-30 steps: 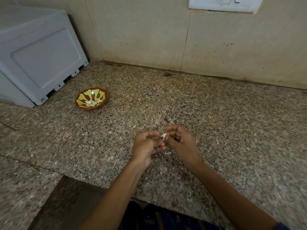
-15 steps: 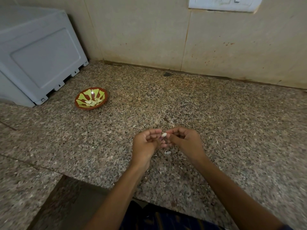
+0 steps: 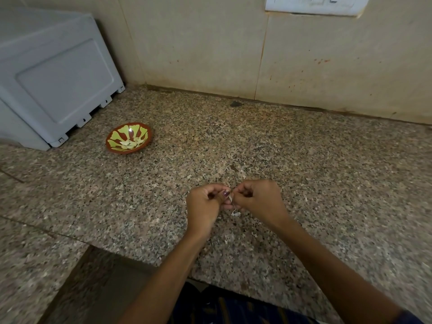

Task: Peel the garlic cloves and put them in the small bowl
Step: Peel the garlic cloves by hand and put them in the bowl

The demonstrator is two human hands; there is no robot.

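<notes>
My left hand and my right hand meet fingertip to fingertip low over the granite counter. Between them they pinch a small pale garlic clove, mostly hidden by my curled fingers. A bit of white garlic skin lies on the counter just below my hands. The small bowl, brown-rimmed with a green leaf pattern, stands far to the left and holds several peeled cloves.
A grey plastic appliance fills the back left corner beside the bowl. A beige tiled wall carries a white switch plate at the top. Skin flakes dot the counter near my hands. The counter's front edge steps down at lower left.
My hands have closed together over the clove and shifted slightly lower. The clove shows less than before.
</notes>
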